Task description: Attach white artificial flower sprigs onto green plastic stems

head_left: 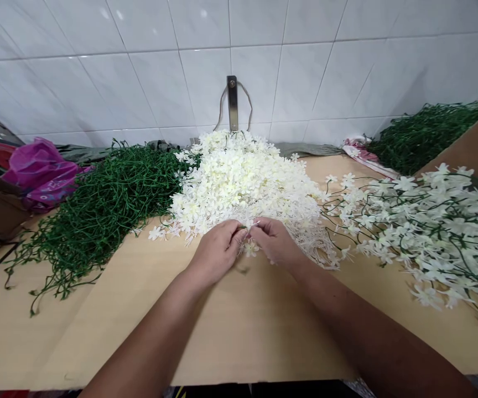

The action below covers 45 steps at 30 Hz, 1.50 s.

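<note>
My left hand (pixel 219 246) and my right hand (pixel 278 242) meet at the front edge of a heap of loose white artificial flowers (pixel 243 171). The left fingers pinch a thin green artificial stem, mostly hidden by the hand. Between finger and thumb, the right hand grips a small white flower piece at the same spot. A white blossom (pixel 250 249) shows just below the fingertips. Left of the heap lies a tangled pile of bare green stems (pixel 110 193). Flowered stems (pixel 434 221), white blossoms on green, are spread to the right.
Cardboard (pixel 239 342) covers the work surface. Behind it rises a white tiled wall (pixel 255 66) with a metal bracket (pixel 233 102). A purple plastic bag (pixel 42 171) lies at the left. More green stems (pixel 434 132) sit at the back right, behind a cardboard flap (pixel 471 141).
</note>
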Available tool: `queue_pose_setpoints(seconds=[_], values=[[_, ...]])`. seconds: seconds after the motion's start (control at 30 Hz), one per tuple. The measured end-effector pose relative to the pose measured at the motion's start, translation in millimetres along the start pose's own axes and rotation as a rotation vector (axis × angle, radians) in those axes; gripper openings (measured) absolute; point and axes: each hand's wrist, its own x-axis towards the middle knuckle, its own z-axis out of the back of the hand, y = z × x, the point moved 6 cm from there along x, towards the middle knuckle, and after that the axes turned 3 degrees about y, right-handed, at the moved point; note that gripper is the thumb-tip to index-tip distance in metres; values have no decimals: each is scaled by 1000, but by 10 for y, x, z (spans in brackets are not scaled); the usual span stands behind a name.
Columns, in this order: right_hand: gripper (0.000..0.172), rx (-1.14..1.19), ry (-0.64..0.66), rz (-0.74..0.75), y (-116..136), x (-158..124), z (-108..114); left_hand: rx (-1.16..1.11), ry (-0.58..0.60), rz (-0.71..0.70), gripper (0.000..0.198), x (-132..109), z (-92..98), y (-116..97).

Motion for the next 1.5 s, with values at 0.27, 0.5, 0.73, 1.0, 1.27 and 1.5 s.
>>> queue_pose_setpoints(seconds=[0.27,0.5,0.73,1.0,1.27,1.5], values=[[13,468,-76,-168,-48,54,299,160,-185,-409,31,-149,348,-154],[11,415,-6,-213,-32,14,154,167,-255,-458,16,-170,300,-283],[11,346,70,-274,-121,16,65,-335,-335,-262,16,-202,448,-190],[23,111,198,-124,-71,0,-3,-727,-481,-105,17,-157,533,80],[12,-1001,-3,281,-18,5,10,-792,-382,69,20,-69,514,319],[5,-862,-59,263,-22,54,169,-378,-214,226,26,8,161,410]])
